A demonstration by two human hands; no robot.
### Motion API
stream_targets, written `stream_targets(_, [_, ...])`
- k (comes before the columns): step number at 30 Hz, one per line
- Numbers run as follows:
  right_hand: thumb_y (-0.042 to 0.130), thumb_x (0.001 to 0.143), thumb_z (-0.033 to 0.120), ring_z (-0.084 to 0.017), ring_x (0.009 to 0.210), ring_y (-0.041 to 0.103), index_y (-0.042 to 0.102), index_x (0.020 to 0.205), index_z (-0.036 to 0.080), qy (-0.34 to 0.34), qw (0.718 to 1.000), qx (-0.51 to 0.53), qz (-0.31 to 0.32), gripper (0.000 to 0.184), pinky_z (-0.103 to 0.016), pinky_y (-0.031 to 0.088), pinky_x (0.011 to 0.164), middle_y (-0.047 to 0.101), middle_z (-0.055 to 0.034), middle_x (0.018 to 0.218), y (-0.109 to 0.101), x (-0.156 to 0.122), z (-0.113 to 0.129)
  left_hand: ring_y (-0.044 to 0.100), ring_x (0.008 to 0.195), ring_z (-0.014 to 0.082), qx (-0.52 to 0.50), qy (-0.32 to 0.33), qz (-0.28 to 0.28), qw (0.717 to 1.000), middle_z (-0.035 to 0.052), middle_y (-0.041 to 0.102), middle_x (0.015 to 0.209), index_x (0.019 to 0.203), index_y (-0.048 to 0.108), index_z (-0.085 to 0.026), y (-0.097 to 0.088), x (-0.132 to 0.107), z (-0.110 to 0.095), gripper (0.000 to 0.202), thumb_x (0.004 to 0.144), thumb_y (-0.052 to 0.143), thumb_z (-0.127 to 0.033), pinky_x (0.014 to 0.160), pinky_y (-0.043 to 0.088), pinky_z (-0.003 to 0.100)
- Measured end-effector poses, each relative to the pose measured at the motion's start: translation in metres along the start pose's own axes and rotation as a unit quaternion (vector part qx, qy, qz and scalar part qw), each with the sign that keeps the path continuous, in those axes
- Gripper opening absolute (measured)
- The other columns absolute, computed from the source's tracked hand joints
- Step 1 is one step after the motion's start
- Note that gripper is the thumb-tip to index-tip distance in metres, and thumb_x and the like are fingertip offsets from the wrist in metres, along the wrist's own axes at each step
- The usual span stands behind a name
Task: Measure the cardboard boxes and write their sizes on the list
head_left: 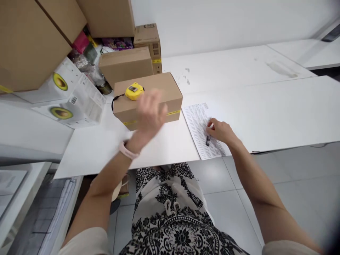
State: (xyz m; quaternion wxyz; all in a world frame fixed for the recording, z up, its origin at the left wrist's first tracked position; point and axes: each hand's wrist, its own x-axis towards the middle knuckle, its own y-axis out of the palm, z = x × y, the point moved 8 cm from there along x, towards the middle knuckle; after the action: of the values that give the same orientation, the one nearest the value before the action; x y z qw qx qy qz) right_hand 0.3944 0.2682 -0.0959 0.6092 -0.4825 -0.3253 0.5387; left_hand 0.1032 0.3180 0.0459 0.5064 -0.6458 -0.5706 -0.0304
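Note:
My left hand (pixel 151 112) hangs in front of a closed cardboard box (pixel 162 86), smeared by motion, so its fingers cannot be read clearly. A yellow tape measure (pixel 134 91) with a black wrist strap lies on the box top, just behind that hand. Over a printed sheet of paper (pixel 196 122) with columns of text, my right hand (pixel 221 131) is closed in a pinch on a marker (pixel 208 141). The marker's dark end points toward me, and my fingers hide its other end.
Under the box and paper is a white table (pixel 260 117). More cardboard boxes (pixel 127 62) are stacked at the back left, beside white cartons with avocado pictures (pixel 87 102) and a small jar (pixel 103 86). A white shelf unit (pixel 39 184) stands at lower left.

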Motion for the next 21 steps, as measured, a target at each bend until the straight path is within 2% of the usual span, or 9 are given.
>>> stream_targets(2, [0.059,0.077,0.021,-0.022,0.066,0.062,0.066,0.092,0.021,-0.010,0.998,0.064,-0.006,0.017,-0.039,0.047,0.072,0.068,-0.0021,0.068,0.001,0.002,-0.002,0.051,0.137,0.0339,-0.034,0.097,0.128,0.986,0.0147,0.064,0.136,0.132,0.058,-0.016,0.048,-0.046,-0.047,0.040,0.098,0.057,-0.036,0.119,0.033,0.056])
stream_targets(4, [0.058,0.076,0.021,-0.021,0.062,0.063,0.070,0.091,0.018,-0.009,0.980,0.197,-0.020,0.020,-0.039,0.051,0.072,0.065,-0.0014,0.061,-0.006,0.002,-0.008,0.043,0.146,0.0330,-0.009,0.150,0.259,0.954,0.0190,0.053,0.151,0.145,0.048,-0.011,0.093,-0.095,-0.078,0.057,0.098,0.056,-0.043,0.123,0.030,0.052])
stream_targets(6, [0.058,0.079,0.026,-0.021,0.068,0.068,0.072,0.097,0.015,-0.016,0.931,0.364,-0.034,0.025,-0.041,0.055,0.075,0.070,-0.0041,0.067,-0.018,-0.002,-0.013,0.024,0.156,0.0342,0.034,0.173,0.351,0.920,0.0223,0.033,0.165,0.156,0.032,-0.006,0.126,-0.132,-0.093,0.081,0.095,0.060,-0.052,0.127,0.022,0.053])
stream_targets(8, [0.060,0.082,0.032,-0.024,0.084,0.074,0.073,0.102,0.015,-0.037,0.872,0.485,-0.046,0.030,-0.044,0.058,0.082,0.076,-0.0088,0.084,-0.033,-0.008,-0.014,0.010,0.159,0.0341,0.077,0.183,0.402,0.894,0.0215,0.018,0.170,0.161,0.021,-0.006,0.145,-0.153,-0.095,0.095,0.093,0.064,-0.055,0.129,0.015,0.055])
stream_targets(9, [0.062,0.082,0.035,-0.026,0.094,0.074,0.073,0.105,0.016,-0.052,0.853,0.517,-0.052,0.032,-0.045,0.059,0.086,0.077,-0.0100,0.093,-0.042,-0.013,-0.014,0.008,0.159,0.0338,0.095,0.188,0.414,0.886,0.0204,0.016,0.171,0.162,0.020,-0.007,0.150,-0.158,-0.094,0.096,0.092,0.066,-0.054,0.129,0.014,0.056])
stream_targets(12, [0.069,0.080,0.039,-0.029,0.108,0.072,0.070,0.110,0.021,-0.086,0.838,0.533,-0.085,0.035,-0.050,0.059,0.090,0.077,-0.0087,0.105,-0.063,-0.025,-0.010,0.015,0.158,0.0330,0.125,0.203,0.404,0.883,0.0187,0.020,0.169,0.161,0.028,-0.009,0.156,-0.164,-0.086,0.083,0.095,0.066,-0.041,0.128,0.018,0.057])
stream_targets(15, [0.075,0.078,0.043,-0.029,0.108,0.072,0.065,0.106,0.024,-0.108,0.848,0.501,-0.133,0.035,-0.050,0.060,0.090,0.077,-0.0069,0.101,-0.073,-0.036,-0.003,0.039,0.150,0.0316,0.105,0.218,0.329,0.913,0.0178,0.044,0.159,0.150,0.047,-0.008,0.151,-0.166,-0.081,0.053,0.099,0.056,-0.019,0.123,0.035,0.055])
stream_targets(18, [0.072,0.083,0.052,-0.027,0.098,0.074,0.059,0.099,0.024,-0.093,0.863,0.463,-0.177,0.034,-0.048,0.059,0.089,0.074,-0.0067,0.091,-0.068,-0.044,-0.002,0.063,0.130,0.0279,0.046,0.227,0.213,0.949,0.0132,0.071,0.132,0.129,0.067,-0.013,0.133,-0.175,-0.079,0.037,0.098,0.048,-0.005,0.108,0.055,0.049])
stream_targets(21, [0.056,0.092,0.061,-0.025,0.090,0.073,0.055,0.096,0.024,-0.058,0.874,0.429,-0.221,0.037,-0.047,0.058,0.087,0.074,-0.0076,0.089,-0.054,-0.053,-0.011,0.072,0.115,0.0269,-0.015,0.237,0.129,0.963,0.0103,0.079,0.114,0.119,0.070,-0.017,0.103,-0.193,-0.084,0.029,0.098,0.052,-0.007,0.095,0.063,0.046])
